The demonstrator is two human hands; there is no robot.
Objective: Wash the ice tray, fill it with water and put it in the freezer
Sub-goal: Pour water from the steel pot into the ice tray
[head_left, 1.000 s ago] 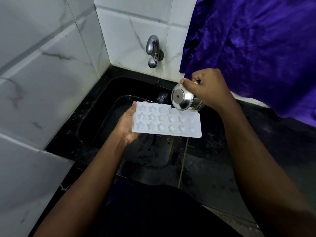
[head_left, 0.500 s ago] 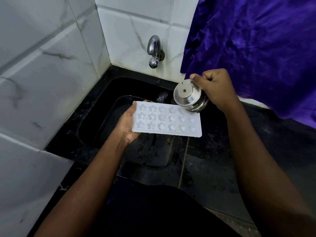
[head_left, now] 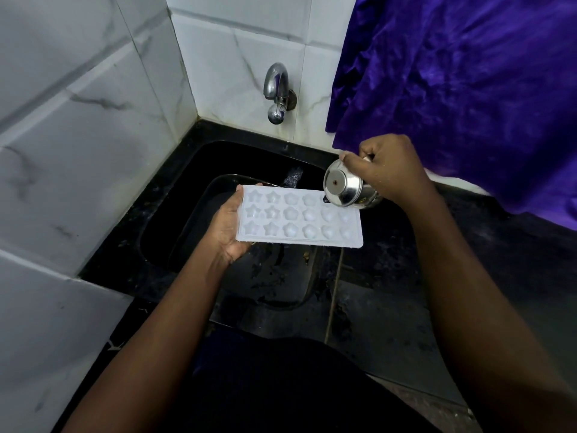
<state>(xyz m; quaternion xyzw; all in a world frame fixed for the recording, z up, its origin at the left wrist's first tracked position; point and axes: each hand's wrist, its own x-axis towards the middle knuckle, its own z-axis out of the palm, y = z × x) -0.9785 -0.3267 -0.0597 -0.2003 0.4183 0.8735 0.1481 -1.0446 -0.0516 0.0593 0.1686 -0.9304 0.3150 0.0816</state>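
So I've got the ice tray [head_left: 299,216] in my left hand [head_left: 226,228], gripped by its short edge, thumb up along the far corner and the rest of my fingers underneath where I can't see them. The tray sticks out flat to the right of that hand, cavities facing up, stars nearest my palm and rounder shapes further along. It's held over the black sink [head_left: 193,195], not touching anything else.

My right hand [head_left: 385,168] is closed around a small steel cup [head_left: 345,189], tipped on its side so its round bottom faces me. The cup sits just off the fingertips of that hand, right over the tray's far right corner, and it covers a cavity or two there. Can't tell if it's actually touching the tray, and I can't make out any water coming out.

Beyond both hands, a chrome tap [head_left: 276,92] sticks out of the white marble-look tiles [head_left: 78,120]. There's a purple cloth [head_left: 468,89] hanging just behind my right hand. Below the tray the sink bottom looks wet with a few bits of gunk [head_left: 306,256] near the middle. Dark counter [head_left: 390,323] runs under my right forearm.
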